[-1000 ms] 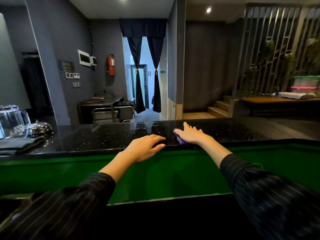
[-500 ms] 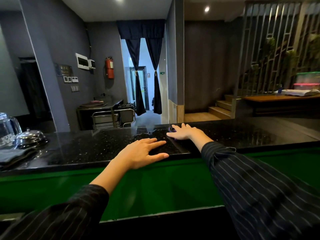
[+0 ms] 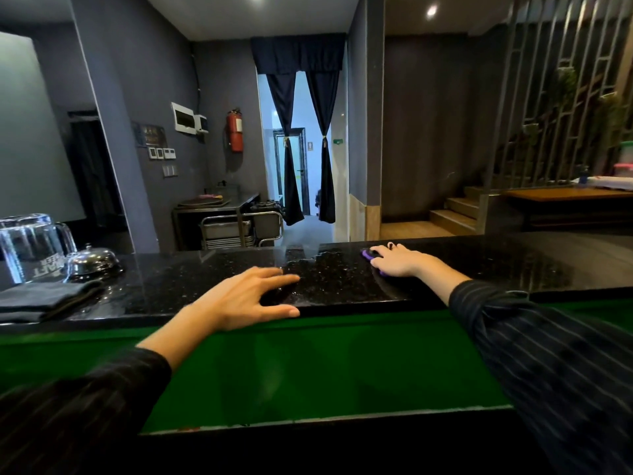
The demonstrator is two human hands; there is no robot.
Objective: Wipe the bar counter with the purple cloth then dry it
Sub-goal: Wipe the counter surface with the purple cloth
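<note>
On the black speckled tabletop point(image 3: 342, 279), toward its far edge, the right hand point(image 3: 399, 260) presses flat on the purple cloth point(image 3: 369, 254), its grip spread over the cloth rather than closed round it, while the left hand point(image 3: 246, 298) rests open and empty at the near edge. A wet sheen shows between the hands, so the wiping looks under way but not finished, with much of the surface apparently unwiped. Drying seems not yet begun; a folded dark cloth point(image 3: 41, 298) lies untouched at the left, beside a bell point(image 3: 90, 260) and an upturned glass jug point(image 3: 29, 245)
</note>
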